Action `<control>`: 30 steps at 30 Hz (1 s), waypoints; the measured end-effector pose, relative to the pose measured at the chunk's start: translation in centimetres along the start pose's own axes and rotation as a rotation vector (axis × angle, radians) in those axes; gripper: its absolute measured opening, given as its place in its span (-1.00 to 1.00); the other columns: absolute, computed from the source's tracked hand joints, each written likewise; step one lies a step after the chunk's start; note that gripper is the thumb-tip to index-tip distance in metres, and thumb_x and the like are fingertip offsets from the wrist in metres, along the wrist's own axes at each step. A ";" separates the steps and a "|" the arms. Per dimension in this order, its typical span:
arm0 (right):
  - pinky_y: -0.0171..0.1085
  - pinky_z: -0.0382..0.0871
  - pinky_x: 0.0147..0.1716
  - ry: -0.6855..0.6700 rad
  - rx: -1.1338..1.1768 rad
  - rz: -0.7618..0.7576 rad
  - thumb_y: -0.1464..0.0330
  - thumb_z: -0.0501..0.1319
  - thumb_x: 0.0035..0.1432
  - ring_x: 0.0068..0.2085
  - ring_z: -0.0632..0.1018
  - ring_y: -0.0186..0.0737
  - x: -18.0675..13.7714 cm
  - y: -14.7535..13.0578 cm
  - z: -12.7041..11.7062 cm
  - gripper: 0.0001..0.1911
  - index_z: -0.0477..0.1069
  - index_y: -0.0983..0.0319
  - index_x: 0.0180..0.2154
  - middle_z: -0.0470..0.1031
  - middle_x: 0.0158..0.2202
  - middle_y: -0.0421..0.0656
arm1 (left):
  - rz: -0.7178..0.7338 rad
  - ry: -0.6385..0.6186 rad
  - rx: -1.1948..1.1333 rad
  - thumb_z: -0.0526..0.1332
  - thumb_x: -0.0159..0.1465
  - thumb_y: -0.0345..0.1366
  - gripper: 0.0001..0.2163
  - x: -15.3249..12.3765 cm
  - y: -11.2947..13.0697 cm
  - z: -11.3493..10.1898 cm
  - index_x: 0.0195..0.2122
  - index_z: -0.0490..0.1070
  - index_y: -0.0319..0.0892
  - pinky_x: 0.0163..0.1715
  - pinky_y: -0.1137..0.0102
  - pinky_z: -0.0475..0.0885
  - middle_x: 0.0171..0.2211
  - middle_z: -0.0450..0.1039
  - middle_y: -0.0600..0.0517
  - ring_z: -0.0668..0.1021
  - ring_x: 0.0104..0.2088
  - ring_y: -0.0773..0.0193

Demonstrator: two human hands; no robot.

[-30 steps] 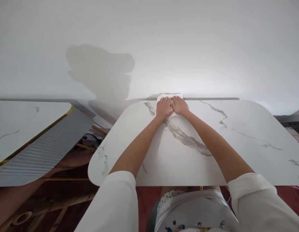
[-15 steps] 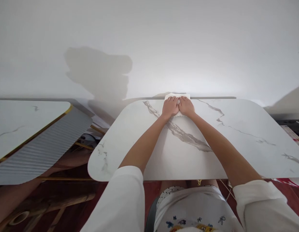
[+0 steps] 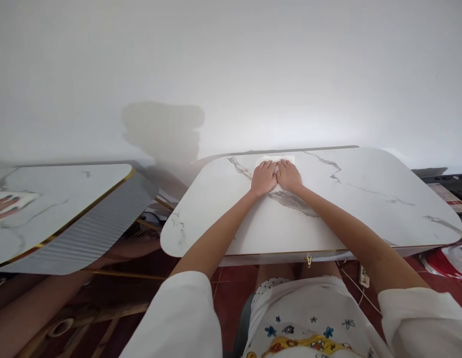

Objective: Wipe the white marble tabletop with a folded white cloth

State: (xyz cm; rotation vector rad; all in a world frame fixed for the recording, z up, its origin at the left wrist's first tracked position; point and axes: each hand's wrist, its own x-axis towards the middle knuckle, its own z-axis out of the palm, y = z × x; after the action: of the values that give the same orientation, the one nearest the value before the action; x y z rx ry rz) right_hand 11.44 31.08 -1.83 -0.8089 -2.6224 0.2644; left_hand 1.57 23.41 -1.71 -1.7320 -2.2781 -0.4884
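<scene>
Both my hands press side by side on a folded white cloth (image 3: 274, 160) that lies on the far part of a white marble-patterned table (image 3: 365, 209). My left hand (image 3: 264, 178) lies flat with its fingers together on the cloth's left part. Touching it on the right, my right hand (image 3: 289, 176) rests flat on the cloth too. Only the cloth's far edge shows beyond my fingers. My arms stretch forward from white sleeves.
A second marble-topped table (image 3: 59, 209) with a gold rim stands to the left; another person's hand (image 3: 3, 205) rests on a cloth at its left edge. The white wall rises right behind both tables. Red floor, a power strip (image 3: 362, 275) and wooden bars lie below.
My two hands have drawn the cloth back from the table's far edge toward me. The view has tilted, bringing the other person's hand into sight at left.
</scene>
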 end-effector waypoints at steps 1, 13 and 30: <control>-0.11 0.05 0.22 -0.004 0.000 -0.002 0.42 -0.14 0.31 0.28 0.20 -0.02 -0.5 -0.2 -0.1 -0.50 0.21 0.43 0.20 0.21 0.28 0.05 | -0.004 -0.004 0.009 -0.04 0.27 -0.41 -0.58 -0.5 0.2 -0.1 0.16 0.28 -0.22 0.19 0.20 0.22 0.19 0.31 -0.10 0.29 0.21 0.10; -0.12 0.07 0.23 -0.009 -0.036 -0.041 0.42 -0.12 0.31 0.28 0.22 -0.03 -5.0 -2.7 -1.1 -0.50 0.21 0.44 0.21 0.22 0.28 0.07 | -0.006 -0.001 0.066 -0.01 0.27 -0.39 -0.60 -5.2 1.5 -1.8 0.13 0.29 -0.22 0.15 0.17 0.26 0.16 0.33 -0.12 0.33 0.17 0.07; -0.11 0.00 0.28 -0.094 0.027 -0.043 0.37 -0.16 0.32 0.34 0.14 -0.07 -14.4 -5.2 -3.7 -0.45 0.15 0.39 0.27 0.12 0.34 -0.01 | -0.104 0.047 0.066 -0.02 0.31 -0.33 -0.60 -14.5 7.1 -4.8 0.16 0.28 -0.25 0.17 0.06 0.24 0.19 0.31 -0.17 0.30 0.21 -0.03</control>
State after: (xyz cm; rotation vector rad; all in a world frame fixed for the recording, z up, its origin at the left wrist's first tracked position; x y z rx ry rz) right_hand 21.33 18.87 -1.30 -0.7476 -2.7142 0.3336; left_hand 12.20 10.41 -2.00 -1.5617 -2.3326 -0.4629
